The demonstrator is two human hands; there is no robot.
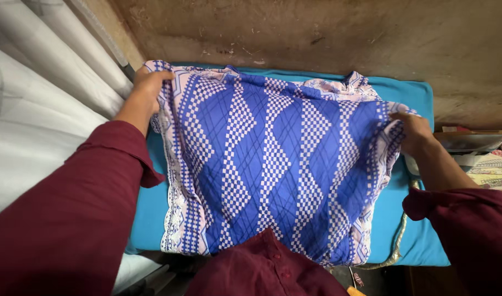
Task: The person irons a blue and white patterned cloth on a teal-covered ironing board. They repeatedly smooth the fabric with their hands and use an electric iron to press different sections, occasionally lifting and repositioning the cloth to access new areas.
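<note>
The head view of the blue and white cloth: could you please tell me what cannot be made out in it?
- Left hand fingertips: tucked behind the blue and white cloth, so the grip is hidden.
- Right hand fingers: likewise under the cloth's edge.
- Teal pad: its middle is covered by the cloth.
- Cloth's near hem: partly behind the maroon shirt.
- Patterned items at right: cut off by the frame edge.

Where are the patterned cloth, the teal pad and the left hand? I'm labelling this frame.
patterned cloth (273, 164), head view, middle of its blue checked area.
teal pad (410, 93), head view, bare far right corner.
left hand (149, 87), head view, back of the hand.
</note>
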